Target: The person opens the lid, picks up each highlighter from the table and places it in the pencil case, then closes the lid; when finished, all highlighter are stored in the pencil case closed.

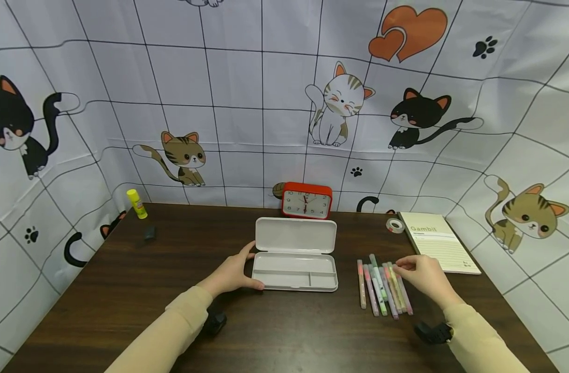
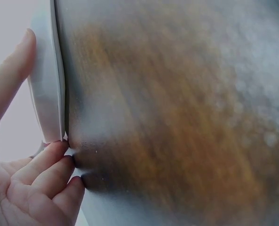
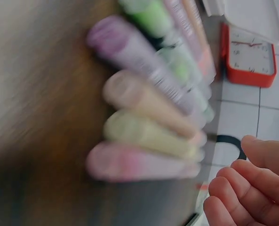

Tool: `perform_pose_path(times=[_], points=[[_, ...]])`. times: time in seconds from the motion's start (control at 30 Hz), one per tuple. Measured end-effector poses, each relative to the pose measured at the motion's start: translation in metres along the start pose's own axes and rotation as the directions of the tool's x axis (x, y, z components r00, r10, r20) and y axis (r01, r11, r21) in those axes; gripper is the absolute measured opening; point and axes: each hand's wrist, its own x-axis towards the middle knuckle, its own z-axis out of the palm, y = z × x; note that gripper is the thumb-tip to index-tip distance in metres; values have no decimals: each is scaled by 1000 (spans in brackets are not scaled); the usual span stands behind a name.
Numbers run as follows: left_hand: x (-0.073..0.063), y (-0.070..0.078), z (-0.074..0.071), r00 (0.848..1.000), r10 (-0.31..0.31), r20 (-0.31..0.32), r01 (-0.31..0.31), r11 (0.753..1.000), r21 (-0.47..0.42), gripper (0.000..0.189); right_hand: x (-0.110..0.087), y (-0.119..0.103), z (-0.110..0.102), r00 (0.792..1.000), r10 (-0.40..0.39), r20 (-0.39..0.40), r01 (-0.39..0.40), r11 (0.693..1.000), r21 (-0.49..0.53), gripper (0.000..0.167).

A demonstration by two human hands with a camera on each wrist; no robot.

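Dark brown wood-grain surface [image 1: 312, 342] lies under both hands. White rectangular plastic pencil case [image 1: 278, 280] stands open just right of the left hand [image 1: 231, 274], which grips its left end, thumb at the front corner. Cream-covered paper notebook [image 1: 438, 241] lies just beyond the right hand [image 1: 426, 277]. That hand is narrow, thumb near the loosely curved fingers, no object seen in it; contact with the nearest marker: cannot tell. Red-framed rectangular clock [image 1: 306, 201] stands behind the case, well beyond both hands. Slim pastel plastic markers [image 1: 381, 290] lie side by side just left of the right hand, far ends nearest its fingertips.

Judgement, step in hand: pick up a marker. Best started with the outermost one, beside the right hand; pinch across the barrel and lift straight, lest neighbours roll. Let the left hand brace the case without tipping it.
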Motion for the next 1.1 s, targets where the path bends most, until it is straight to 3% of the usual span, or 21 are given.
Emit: perform_pose_path(times=[0.2, 0.57, 1.1], points=[[-1, 1, -1, 1000, -1, -2, 1, 1000, 2, 117, -10, 13, -2, 999, 14, 35, -12, 999, -43, 24], [0, 1, 0, 1000, -9, 2, 9, 1000, -3, 117, -21, 22, 1, 980, 129, 150, -126, 992, -31, 26], [0, 0, 0, 1000, -2, 5, 2, 1000, -14, 117, -21, 24, 0, 975, 172, 140, -167, 985, -46, 15]])
